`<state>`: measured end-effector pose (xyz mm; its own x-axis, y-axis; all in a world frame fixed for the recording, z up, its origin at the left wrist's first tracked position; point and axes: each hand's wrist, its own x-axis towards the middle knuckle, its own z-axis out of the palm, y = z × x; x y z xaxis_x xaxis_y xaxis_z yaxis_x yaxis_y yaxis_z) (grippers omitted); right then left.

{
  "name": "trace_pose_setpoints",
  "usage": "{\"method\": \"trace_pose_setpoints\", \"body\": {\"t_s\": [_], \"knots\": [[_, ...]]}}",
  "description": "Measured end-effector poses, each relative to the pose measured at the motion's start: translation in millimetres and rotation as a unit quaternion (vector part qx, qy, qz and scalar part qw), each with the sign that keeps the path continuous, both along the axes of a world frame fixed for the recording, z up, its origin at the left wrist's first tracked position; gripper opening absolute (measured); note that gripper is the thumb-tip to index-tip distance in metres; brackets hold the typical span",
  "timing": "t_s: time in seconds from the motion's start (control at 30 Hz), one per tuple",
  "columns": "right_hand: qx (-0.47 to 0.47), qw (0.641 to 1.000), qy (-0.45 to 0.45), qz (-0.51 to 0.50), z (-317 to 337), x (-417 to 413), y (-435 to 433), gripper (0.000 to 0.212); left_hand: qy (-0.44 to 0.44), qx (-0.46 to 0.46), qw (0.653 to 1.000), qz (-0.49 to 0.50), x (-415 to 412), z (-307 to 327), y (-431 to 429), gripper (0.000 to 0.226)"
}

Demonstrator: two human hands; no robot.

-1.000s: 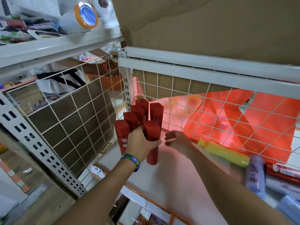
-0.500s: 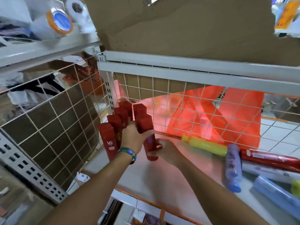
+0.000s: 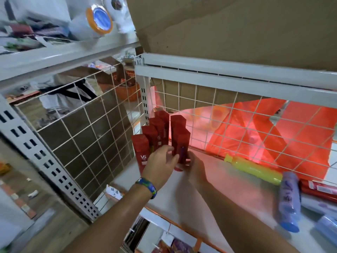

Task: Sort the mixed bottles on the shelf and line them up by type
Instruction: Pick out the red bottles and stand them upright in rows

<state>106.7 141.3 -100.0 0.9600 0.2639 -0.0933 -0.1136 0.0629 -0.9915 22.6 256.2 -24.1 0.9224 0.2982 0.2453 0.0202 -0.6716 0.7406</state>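
Note:
Several red VS bottles (image 3: pixel 141 152) stand upright in two rows at the shelf's left end, against the wire side panel. My right hand (image 3: pixel 194 168) grips the base of the front red bottle (image 3: pixel 180 141) of the right row, which stands on the white shelf (image 3: pixel 228 199). My left hand (image 3: pixel 160 162), with a wristband, touches that bottle's left side with relaxed fingers. To the right lie a yellow bottle (image 3: pixel 255 170), a lilac bottle (image 3: pixel 289 199) and a red bottle (image 3: pixel 321 189).
White wire mesh (image 3: pixel 237 136) closes the back and left side of the shelf, with a red plastic bag behind it. A cardboard sheet (image 3: pixel 237 30) lies on the shelf above. More pale blue bottles (image 3: pixel 328 227) lie at the lower right edge.
My left hand has slid down from the red bottle's cap and loosened its hold. My right hand has closed round the bottle's base. The bottle now stands behind-right of the front VS bottle.

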Motion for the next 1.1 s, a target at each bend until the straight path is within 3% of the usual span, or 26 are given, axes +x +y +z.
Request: {"method": "trace_pose_setpoints", "body": {"t_s": [0.1,0.23,0.37,0.57,0.7,0.8,0.9,1.1], "knots": [[-0.029,0.999,-0.039,-0.014,-1.8,0.5,7.9,0.040,0.004,0.044,0.999,-0.008,-5.3,-3.2,4.4,0.027],[0.066,0.998,0.014,-0.016,5.9,-2.7,12.7,0.043,-0.002,0.068,0.998,-0.019,-8.6,-4.9,10.1,0.026],[0.082,0.996,0.018,-0.009,8.1,-0.7,17.3,0.038,-0.002,0.075,0.997,-0.020,-10.4,-6.0,12.9,0.024],[-0.049,0.996,-0.069,-0.014,-3.7,4.0,20.1,0.039,-0.012,0.081,0.996,-0.023,-15.1,-5.1,15.0,0.024],[-0.150,0.987,-0.064,-0.013,-9.4,3.6,13.4,0.048,-0.009,0.093,0.995,-0.041,-17.0,-4.0,14.7,0.025],[-0.317,0.944,-0.091,-0.003,-5.0,-0.1,-0.7,0.072,0.001,0.106,0.991,-0.083,-16.8,-2.1,16.7,0.023],[-0.439,0.884,-0.160,-0.002,4.9,-10.9,-23.4,0.070,0.030,0.129,0.980,-0.147,-14.2,-6.6,18.8,0.023],[-0.545,0.790,-0.267,-0.090,22.0,-54.7,-74.4,0.067,0.040,0.156,0.952,-0.258,-2.2,-14.9,-2.3,0.042]]}}
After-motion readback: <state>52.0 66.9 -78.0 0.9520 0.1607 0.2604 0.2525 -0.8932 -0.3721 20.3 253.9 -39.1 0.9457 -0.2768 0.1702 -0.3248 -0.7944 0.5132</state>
